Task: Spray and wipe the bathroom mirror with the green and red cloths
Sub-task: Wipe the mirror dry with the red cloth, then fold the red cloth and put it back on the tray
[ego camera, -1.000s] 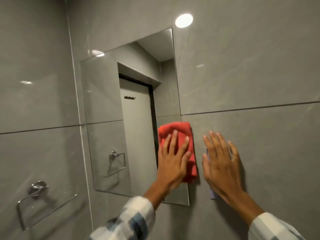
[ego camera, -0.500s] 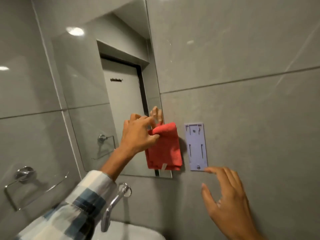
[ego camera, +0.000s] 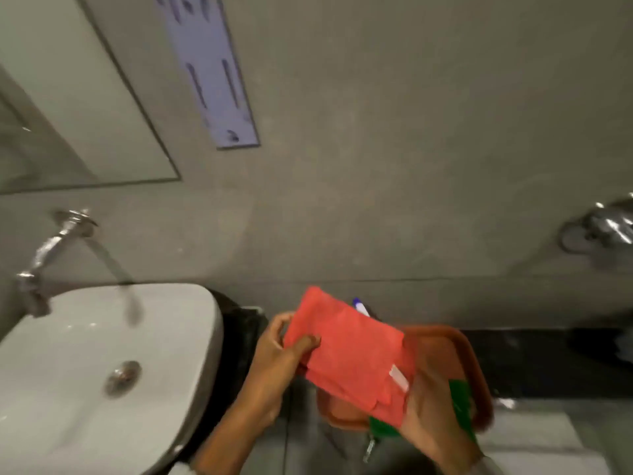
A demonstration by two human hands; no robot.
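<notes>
We hold the folded red microfibre cloth [ego camera: 349, 354] between both hands, above a reddish-brown plastic tray [ego camera: 459, 358]. Our left hand [ego camera: 277, 361] pinches the cloth's left edge, thumb on top and fingers curled underneath, so this grip is closed on the fabric. Our right hand [ego camera: 431, 419] supports the cloth's lower right corner from below, palm up; the fingers lie under the fabric and touch it, but we cannot tell whether they clamp it or merely carry it. A small white label [ego camera: 399, 378] on the cloth sits just above the right hand.

Just under the right hand, a green cloth [ego camera: 460, 406] lies in the tray, showing at its right side and again below the red cloth's lower edge. Behind the cloth's far edge, a blue-and-white tip [ego camera: 359, 306] pokes out; it is too blurred to identify.

To the left of the left-hand grip is a white ceramic washbasin [ego camera: 85, 354] with a round metal drain [ego camera: 122, 377], and a chrome wall tap [ego camera: 48, 252] above it. Up and to the left of the grip, the corner of the wall mirror [ego camera: 68, 114] is in view, well apart from the cloth. Beside it, a pale lilac rectangular plate [ego camera: 212, 70] is fixed on the grey tiled wall [ego camera: 394, 132]. Far right of the grip, a chrome fitting [ego camera: 603, 228] is mounted on the wall.
</notes>
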